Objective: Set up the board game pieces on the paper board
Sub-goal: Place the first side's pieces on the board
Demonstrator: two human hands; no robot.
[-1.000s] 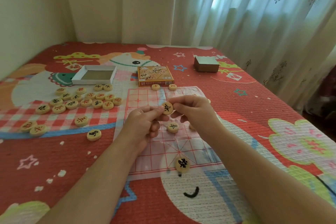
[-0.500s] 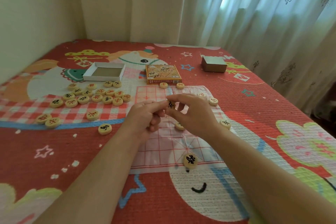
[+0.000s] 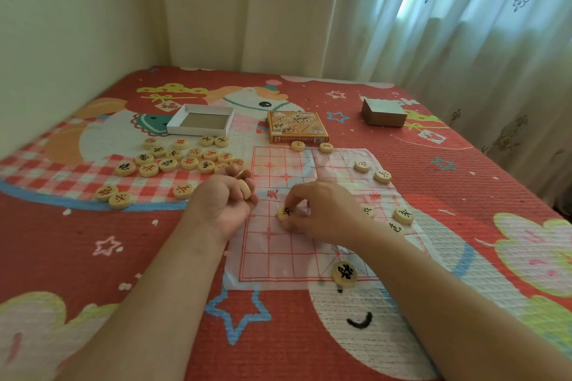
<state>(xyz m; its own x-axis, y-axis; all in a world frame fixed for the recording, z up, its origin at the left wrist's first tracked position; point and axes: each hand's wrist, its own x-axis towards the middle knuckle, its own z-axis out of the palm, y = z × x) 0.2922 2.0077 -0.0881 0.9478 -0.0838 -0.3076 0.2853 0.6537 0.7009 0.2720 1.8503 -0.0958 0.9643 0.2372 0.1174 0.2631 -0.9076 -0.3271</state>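
right hand (image 3: 322, 213): grip pinches round pale wooden disc (image 3: 284, 213) (black character) at red-gridded paper board (image 3: 278, 257) | left hand (image 3: 221, 202): clutches more discs (image 3: 245, 188)

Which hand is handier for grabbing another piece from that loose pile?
Left, probably. The left hand sits beside the pile, though it grips a pale piece. The right hand is farther off, over the paper board, pinching a black-marked piece.

Red cartoon mat (image 3: 77, 260); grey box (image 3: 383, 113) far rt; curtains (image 3: 402, 25) behind; wall (image 3: 62, 25) left.
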